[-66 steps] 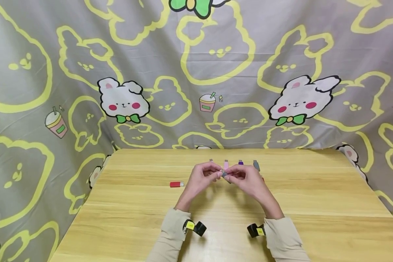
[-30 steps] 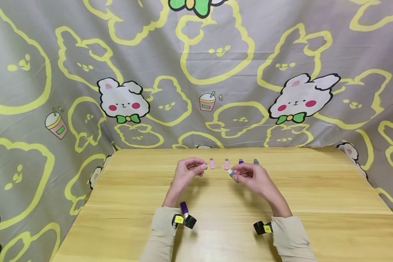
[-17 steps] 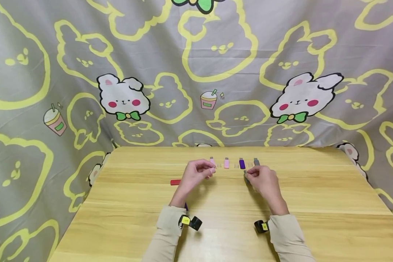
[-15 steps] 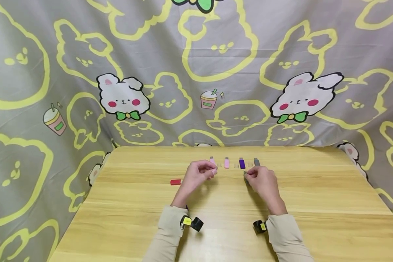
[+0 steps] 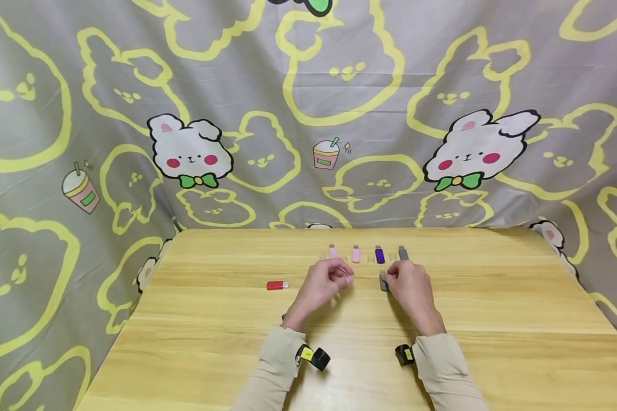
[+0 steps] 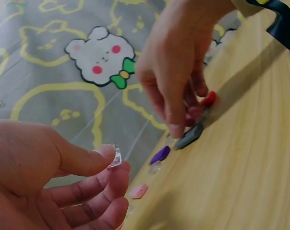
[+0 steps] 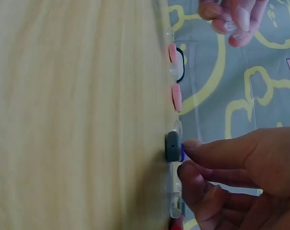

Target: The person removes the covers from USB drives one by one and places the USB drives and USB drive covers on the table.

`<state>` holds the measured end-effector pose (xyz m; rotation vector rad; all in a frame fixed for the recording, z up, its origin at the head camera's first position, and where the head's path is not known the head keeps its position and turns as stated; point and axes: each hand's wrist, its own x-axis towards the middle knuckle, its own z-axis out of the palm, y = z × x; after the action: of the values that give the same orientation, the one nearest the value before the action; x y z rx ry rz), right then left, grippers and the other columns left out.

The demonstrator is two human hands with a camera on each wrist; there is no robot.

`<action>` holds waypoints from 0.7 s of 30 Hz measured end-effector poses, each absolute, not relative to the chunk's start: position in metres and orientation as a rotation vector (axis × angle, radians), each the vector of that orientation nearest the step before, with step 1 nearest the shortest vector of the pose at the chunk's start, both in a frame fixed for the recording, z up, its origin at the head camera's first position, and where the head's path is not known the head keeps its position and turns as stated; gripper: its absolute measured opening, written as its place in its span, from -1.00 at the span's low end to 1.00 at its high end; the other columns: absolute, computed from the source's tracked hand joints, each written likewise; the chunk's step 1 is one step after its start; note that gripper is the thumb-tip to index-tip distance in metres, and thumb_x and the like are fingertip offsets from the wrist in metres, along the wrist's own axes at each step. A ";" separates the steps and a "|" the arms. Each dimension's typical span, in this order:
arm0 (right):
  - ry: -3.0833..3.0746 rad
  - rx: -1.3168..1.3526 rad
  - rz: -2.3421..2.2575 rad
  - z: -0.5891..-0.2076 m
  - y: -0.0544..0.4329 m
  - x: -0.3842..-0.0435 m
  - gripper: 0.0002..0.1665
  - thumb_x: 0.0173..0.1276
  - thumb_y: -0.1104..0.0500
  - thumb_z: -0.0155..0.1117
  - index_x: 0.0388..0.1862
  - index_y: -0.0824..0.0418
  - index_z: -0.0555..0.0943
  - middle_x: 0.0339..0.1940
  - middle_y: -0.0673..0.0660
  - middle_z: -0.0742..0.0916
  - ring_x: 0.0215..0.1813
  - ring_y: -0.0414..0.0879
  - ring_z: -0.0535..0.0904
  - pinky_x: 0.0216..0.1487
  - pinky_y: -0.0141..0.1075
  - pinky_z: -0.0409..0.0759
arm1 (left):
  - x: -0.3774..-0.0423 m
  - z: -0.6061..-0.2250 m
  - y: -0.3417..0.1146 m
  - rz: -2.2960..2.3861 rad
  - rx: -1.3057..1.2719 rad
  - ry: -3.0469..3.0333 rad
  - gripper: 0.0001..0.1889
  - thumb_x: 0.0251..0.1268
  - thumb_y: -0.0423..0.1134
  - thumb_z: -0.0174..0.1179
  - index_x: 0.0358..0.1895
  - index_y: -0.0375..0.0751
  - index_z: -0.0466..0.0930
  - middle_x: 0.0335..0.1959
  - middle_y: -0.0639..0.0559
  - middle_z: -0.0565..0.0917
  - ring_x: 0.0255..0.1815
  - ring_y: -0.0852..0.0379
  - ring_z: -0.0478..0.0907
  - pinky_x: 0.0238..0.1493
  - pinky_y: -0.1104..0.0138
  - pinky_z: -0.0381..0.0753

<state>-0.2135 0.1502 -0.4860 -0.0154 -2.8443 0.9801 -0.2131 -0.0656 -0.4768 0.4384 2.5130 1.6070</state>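
My left hand [image 5: 331, 281] pinches a small clear plastic cap [image 6: 116, 156] between thumb and fingers, above the table. In the head view my right hand [image 5: 410, 288] is low over the table, its fingertips at the metal plug end of a grey USB stick [image 5: 384, 281]. The right wrist view shows that grey stick [image 7: 172, 146] against the tabletop with thumb and finger beside it. Behind the hands lies a row of USB sticks: a pink one [image 5: 332, 251], another pink one [image 5: 356, 254], a purple one [image 5: 380, 254] and a second grey one [image 5: 403, 253].
Small clear caps [image 5: 371, 258] lie between the sticks of the row. A red USB stick [image 5: 275, 285] lies to the left, and a purple one [image 5: 284, 316] is mostly hidden by the left wrist. Patterned cloth [image 5: 267, 85] hangs behind the wooden table [image 5: 493, 319].
My hands were together on the grey stick, then parted with the clear cap in the left. The right hand lowered the stick to the table; the left has drifted back rightward.
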 end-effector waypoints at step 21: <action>-2.426 -0.079 1.038 -0.452 0.200 -0.207 -0.87 0.35 0.29 0.40 -0.39 0.30 0.78 -0.53 0.12 0.76 -0.50 -0.07 0.63 -0.40 -0.27 0.53 | -0.228 -0.498 0.001 0.960 0.551 2.949 -0.91 0.27 -0.42 0.39 -0.35 -0.14 0.79 -0.44 0.14 0.74 -0.35 0.21 0.65 -0.22 0.36 0.67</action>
<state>-0.2074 0.1996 -0.4518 -0.0788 -2.4262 1.0378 -0.2283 0.0013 -0.4978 0.5509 2.9491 0.9598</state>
